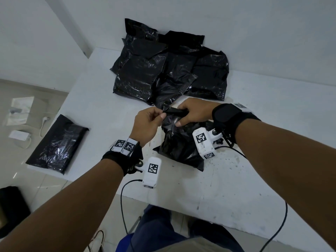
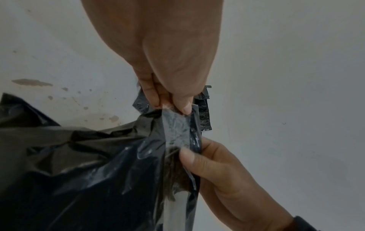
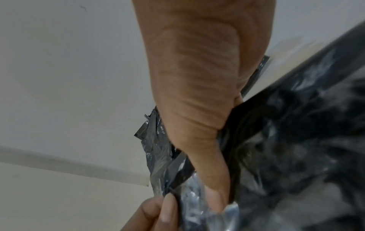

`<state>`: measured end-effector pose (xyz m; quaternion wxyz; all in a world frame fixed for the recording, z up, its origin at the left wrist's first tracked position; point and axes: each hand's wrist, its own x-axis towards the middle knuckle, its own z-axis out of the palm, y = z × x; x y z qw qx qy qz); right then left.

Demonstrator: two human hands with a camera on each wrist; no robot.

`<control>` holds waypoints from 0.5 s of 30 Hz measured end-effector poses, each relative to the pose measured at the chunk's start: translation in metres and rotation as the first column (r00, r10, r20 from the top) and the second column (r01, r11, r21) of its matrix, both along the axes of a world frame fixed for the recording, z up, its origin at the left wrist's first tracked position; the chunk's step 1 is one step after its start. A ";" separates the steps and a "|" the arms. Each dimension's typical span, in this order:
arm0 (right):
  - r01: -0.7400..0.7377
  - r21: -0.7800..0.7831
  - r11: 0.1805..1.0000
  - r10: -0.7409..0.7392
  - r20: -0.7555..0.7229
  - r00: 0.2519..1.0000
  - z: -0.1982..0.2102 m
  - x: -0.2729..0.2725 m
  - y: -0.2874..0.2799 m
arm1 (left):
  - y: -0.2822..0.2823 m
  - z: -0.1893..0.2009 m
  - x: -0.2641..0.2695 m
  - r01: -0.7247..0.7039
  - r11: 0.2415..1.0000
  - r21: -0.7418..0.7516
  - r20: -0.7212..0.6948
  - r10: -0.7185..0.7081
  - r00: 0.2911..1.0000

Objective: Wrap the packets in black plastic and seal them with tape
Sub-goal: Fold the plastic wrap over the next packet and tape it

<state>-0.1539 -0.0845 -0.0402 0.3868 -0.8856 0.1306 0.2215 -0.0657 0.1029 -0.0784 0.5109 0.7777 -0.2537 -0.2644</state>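
A crumpled black plastic bag (image 1: 180,146) with a packet inside lies on the white table (image 1: 263,160) in front of me. Both hands hold its raised upper flap. My left hand (image 1: 160,116) pinches the flap's left end. In the left wrist view its thumb and fingers (image 2: 177,106) pinch a clear shiny strip (image 2: 175,125) that runs along the flap. My right hand (image 1: 189,115) grips the flap a little to the right, thumb underneath (image 3: 215,195). The bag (image 3: 296,140) hangs from that grip, so its contents are hidden.
Several wrapped black packets (image 1: 169,68) are piled at the table's back against the wall. One more packet (image 1: 58,144) lies at the left edge. Wrist-camera cables (image 1: 125,206) trail over the front edge. Papers and a white adapter (image 1: 19,135) lie on the floor to the left.
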 end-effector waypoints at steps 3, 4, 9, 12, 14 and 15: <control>0.010 -0.009 1.000 -0.010 -0.041 0.999 0.001 -0.013 -0.009 | 0.003 0.002 0.006 -0.002 0.996 0.089 0.053 -0.003 0.999; 0.016 -0.009 1.000 -0.016 -0.035 0.999 0.000 -0.015 -0.010 | 0.002 0.006 0.007 0.028 0.994 0.105 0.129 -0.041 0.991; 0.027 -0.002 1.000 -0.027 0.011 1.000 -0.001 -0.020 -0.009 | -0.036 0.034 0.007 0.423 0.867 0.265 0.235 -0.483 0.844; 0.071 0.035 0.997 -0.071 -0.006 0.997 0.003 -0.032 -0.016 | -0.043 0.036 0.012 0.466 0.824 0.322 0.160 -0.532 0.831; 0.091 0.047 0.995 -0.090 -0.024 0.996 0.006 -0.047 -0.024 | -0.040 0.037 0.017 0.457 0.815 0.356 0.178 -0.539 0.823; 0.094 0.042 0.995 -0.093 -0.030 0.995 0.005 -0.054 -0.028 | -0.040 0.040 0.019 0.457 0.798 0.393 0.202 -0.560 0.804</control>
